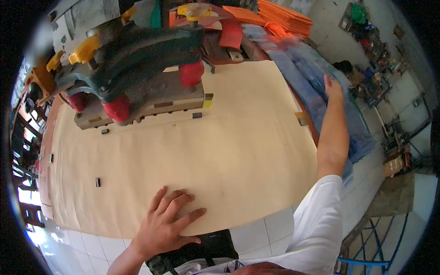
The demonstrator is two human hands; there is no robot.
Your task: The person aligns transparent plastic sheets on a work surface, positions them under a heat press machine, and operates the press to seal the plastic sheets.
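My left hand (172, 219) lies on the near edge of a large cream sheet (229, 156), its fingers spread and nothing in it. On the right, my right hand (333, 87) reaches over a pile of bluish clear plastic (316, 78), its fingers pinched at the plastic; what exactly they hold is too small to tell. A dark green press machine (142, 55) with red feet and yellow knobs stands over the far left of the sheet. Small black blocks (197, 115) rest on the sheet.
Orange stacked sheets (286, 20) sit at the back, beyond the plastic pile. A stool with blue legs (366, 262) stands at the lower right. Cluttered items (380, 82) lie on the floor at the far right. White floor tiles (252, 233) show below the sheet.
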